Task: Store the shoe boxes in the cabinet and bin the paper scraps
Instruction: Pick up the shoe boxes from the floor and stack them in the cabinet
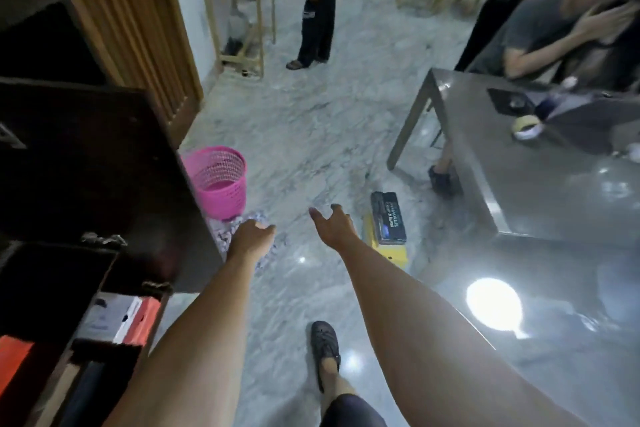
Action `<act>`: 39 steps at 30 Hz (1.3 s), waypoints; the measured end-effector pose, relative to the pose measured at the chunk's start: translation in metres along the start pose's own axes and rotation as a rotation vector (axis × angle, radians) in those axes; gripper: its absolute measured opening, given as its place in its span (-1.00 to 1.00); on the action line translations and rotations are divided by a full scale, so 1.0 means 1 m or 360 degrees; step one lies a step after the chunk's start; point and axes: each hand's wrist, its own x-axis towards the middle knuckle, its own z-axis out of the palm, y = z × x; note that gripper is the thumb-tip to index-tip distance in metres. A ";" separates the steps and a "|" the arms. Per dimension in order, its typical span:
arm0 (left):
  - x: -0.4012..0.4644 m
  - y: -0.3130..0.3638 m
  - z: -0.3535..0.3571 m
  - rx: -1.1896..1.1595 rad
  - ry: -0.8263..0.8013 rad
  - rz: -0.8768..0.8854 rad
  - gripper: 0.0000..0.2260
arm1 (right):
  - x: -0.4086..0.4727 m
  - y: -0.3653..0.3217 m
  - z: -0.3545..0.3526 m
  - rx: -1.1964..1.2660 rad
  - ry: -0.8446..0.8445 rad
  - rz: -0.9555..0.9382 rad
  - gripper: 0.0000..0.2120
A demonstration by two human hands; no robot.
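Note:
A black shoe box (388, 217) lies on top of a yellow box (391, 250) on the marble floor beside the grey table. My right hand (334, 222) reaches out just left of them, fingers apart and empty. My left hand (252, 236) is curled into a loose fist with nothing in it, above a heap of paper scraps (228, 230) on the floor. Behind the scraps stands a pink mesh bin (218, 180). The dark cabinet (86, 166) fills the left side with its door swung open. A white and orange shoe box (117, 317) sits on a lower shelf.
A large grey table (540, 204) with tape rolls takes up the right side, and a person sits at it. Another person stands on the floor farther back near a pale wooden shelf (242, 10). My own foot (325, 343) is on the floor below my hands.

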 end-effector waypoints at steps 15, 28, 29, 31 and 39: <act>0.321 0.094 0.344 0.0410 -0.0622 -0.0105 -0.66 | 0.355 0.273 -0.103 0.0212 0.0248 0.0783 -0.37; 0.485 0.036 0.653 -0.0385 -0.0761 -0.0177 -0.53 | 0.570 0.490 -0.015 0.0496 0.0339 0.0777 -0.48; 0.487 0.032 0.665 -0.0505 -0.0766 -0.0160 -0.58 | 0.571 0.498 -0.011 0.0635 0.0351 0.0755 -0.51; 0.487 0.021 0.684 -0.0644 -0.0740 -0.0087 -0.58 | 0.567 0.506 -0.011 0.0836 0.0397 0.0714 -0.57; 0.429 -0.018 0.628 -0.0845 -0.0673 -0.0144 -0.49 | 0.492 0.466 0.006 0.0796 0.0273 0.0526 -0.60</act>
